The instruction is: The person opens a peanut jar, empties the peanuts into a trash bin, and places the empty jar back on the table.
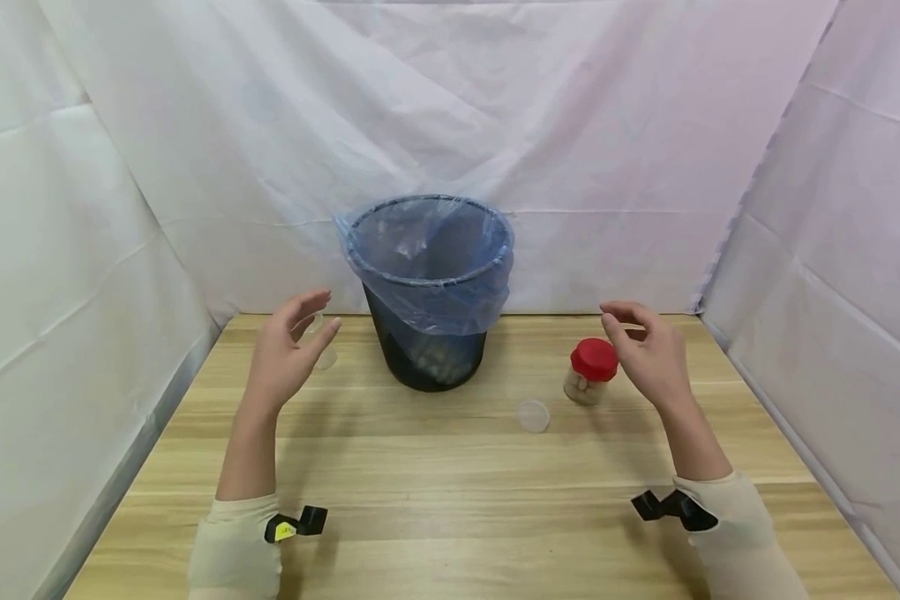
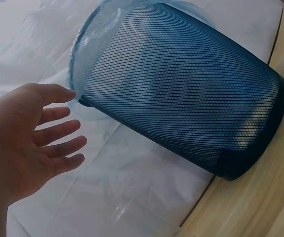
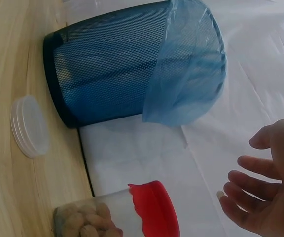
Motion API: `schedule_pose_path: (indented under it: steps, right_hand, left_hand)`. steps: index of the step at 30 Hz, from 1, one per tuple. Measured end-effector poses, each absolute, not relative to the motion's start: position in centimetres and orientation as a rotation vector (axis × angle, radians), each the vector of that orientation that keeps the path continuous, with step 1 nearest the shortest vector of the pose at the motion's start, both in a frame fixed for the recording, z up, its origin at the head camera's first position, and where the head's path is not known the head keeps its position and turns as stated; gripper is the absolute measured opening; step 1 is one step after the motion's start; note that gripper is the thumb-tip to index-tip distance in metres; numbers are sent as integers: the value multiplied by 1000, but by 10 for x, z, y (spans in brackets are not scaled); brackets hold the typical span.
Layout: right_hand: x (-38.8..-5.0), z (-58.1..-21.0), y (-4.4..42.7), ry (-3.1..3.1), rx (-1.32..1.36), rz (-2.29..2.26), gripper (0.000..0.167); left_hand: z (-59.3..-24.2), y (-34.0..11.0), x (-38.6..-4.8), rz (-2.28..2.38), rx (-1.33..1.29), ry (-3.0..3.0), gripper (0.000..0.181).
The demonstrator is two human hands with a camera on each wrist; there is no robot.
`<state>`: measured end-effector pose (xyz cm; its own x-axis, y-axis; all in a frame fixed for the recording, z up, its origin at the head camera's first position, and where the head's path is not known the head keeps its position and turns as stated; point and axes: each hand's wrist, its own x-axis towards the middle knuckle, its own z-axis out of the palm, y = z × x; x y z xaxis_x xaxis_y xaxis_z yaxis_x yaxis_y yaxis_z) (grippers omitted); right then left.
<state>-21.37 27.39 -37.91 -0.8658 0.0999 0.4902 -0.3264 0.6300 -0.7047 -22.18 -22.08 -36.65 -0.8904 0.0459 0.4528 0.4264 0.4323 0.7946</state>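
Your left hand (image 1: 285, 354): fingers spread, near part-hidden clear plastic item (image 1: 327, 359) | your right hand (image 1: 651, 357): fingers spread, beside red-topped clear jar (image 1: 586, 387), upright on wood-grain table (image 1: 427, 492) | round translucent lid (image 1: 533, 416) near jar | blue-lined black mesh bin (image 1: 423, 354) between hands, head view

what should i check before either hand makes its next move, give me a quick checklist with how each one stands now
1. Left hand empty: ok, holds nothing.
2. Right hand empty: ok, raised beside the jar, apart from it.
3. Bin upright and lined: ok, blue bag hangs over its top.
4. Jar upright: ok, red cover on top.
5. Clear lid on the jar: not ok, lies on the table.
6. Red cover tight: cannot tell.
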Motion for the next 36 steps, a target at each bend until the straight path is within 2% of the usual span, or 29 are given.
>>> schedule_pose_path:
  steps: [11,19,26,36]
  right_hand:
    - [-219,-381,293,-2352,137,1120,31]
    - [-221,-382,298,-2366,75,1103,34]
    - [-222,-382,300,-2368,88,1094,32]
    - [-219,-380,303,-2356,89,1079,31]
  left_hand:
    - [-359,-217,-214,-1419,-435,-2318,41]
    - [-369,-212,-201,-1325,-503,-2382,37]
    - [-382,-187,-189,-1198,-659,-2453,36]
    - [-396,-141,-174,-1123,-888,-2617,42]
